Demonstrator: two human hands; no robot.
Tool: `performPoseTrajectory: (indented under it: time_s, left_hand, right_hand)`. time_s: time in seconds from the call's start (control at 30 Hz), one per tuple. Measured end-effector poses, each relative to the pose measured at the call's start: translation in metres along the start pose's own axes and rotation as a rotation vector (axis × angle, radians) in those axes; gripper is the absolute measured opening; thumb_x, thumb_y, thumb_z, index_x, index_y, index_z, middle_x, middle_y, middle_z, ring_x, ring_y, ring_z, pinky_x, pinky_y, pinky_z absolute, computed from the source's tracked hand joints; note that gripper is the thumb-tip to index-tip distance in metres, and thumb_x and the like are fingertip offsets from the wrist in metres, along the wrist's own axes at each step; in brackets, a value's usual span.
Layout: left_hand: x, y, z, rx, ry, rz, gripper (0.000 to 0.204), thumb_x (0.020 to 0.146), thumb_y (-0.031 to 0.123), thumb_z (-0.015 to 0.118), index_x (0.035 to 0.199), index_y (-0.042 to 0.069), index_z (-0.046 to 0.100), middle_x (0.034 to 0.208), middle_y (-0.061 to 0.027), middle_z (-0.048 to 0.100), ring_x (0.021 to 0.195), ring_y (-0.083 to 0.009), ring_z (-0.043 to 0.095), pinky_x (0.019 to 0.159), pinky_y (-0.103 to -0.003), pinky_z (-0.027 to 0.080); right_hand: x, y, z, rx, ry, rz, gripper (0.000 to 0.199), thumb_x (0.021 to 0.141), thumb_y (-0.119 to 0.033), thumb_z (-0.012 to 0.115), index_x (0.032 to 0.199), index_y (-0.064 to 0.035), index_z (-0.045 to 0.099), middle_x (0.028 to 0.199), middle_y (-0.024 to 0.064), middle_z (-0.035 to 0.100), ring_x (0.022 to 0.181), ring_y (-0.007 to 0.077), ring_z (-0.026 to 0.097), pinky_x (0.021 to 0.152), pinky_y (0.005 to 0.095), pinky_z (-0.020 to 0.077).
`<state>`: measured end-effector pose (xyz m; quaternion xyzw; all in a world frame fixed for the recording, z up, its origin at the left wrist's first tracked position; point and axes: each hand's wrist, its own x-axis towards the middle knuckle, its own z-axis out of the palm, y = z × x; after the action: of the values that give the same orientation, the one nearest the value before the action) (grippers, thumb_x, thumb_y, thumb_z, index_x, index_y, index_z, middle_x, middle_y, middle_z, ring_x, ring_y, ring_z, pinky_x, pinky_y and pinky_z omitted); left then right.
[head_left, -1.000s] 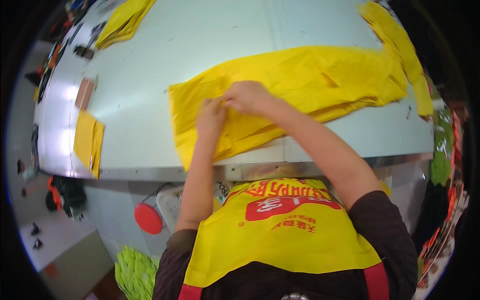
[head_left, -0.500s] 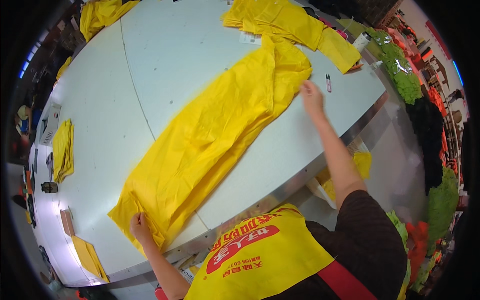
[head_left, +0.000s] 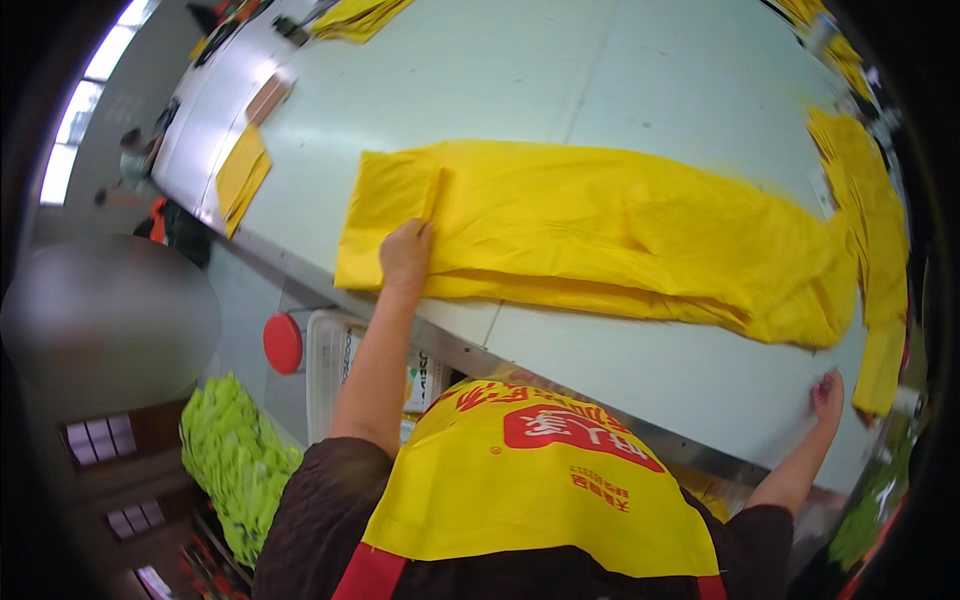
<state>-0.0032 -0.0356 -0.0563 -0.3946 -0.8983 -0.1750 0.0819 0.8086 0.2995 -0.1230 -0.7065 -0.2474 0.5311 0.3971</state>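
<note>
A long, folded piece of yellow cloth (head_left: 600,220) lies across the white table, its left end turned over into a short flap. My left hand (head_left: 405,257) is closed on the edge of that flap, fingers pinching the cloth. Off the cloth's right end, low over the table's near right corner, my right hand (head_left: 827,398) is closed around small thread snips (head_left: 824,383), of which only a dark and reddish part shows. The snips' blades are hard to make out.
The table's metal edge (head_left: 465,350) runs in front of me. A yellow cloth stack (head_left: 870,250) lies at the right, folded yellow cloth (head_left: 242,178) and a brown block (head_left: 267,99) at the left. Below stand a red stool (head_left: 283,343) and a clear bin (head_left: 320,370).
My view has turned left. My left hand has folded the cloth's left end over into a flap. The snips, earlier lying on the table, are now in my right hand.
</note>
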Motion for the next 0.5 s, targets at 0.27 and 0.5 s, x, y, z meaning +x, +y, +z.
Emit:
performPoseTrajectory:
  time_s: [0.27, 0.5]
  left_hand:
    - [-0.023, -0.006, 0.008, -0.283, 0.166, 0.022, 0.009, 0.077, 0.020, 0.064, 0.076, 0.011, 0.064, 0.078, -0.0066, 0.063, 0.070, -0.0275, 0.060, 0.058, -0.035, 0.048]
    - [-0.026, -0.015, -0.019, -0.512, 0.260, 0.015, 0.010, 0.072, 0.005, 0.068, 0.082, 0.001, 0.065, 0.082, -0.0142, 0.063, 0.075, -0.0252, 0.061, 0.066, -0.029, 0.048]
  right_hand:
    - [-0.200, -0.052, 0.208, 0.415, -0.876, -0.197, 0.031, 0.087, -0.008, 0.045, 0.118, -0.0008, 0.044, 0.081, 0.0018, 0.040, 0.061, 0.0075, 0.038, 0.046, 0.0150, 0.0318]
    - [-0.424, 0.007, 0.488, -0.232, -1.303, 0.272, 0.047, 0.094, -0.043, 0.032, 0.104, -0.0023, 0.054, 0.062, -0.0052, 0.037, 0.048, 0.0038, 0.029, 0.040, 0.0174, 0.0232]
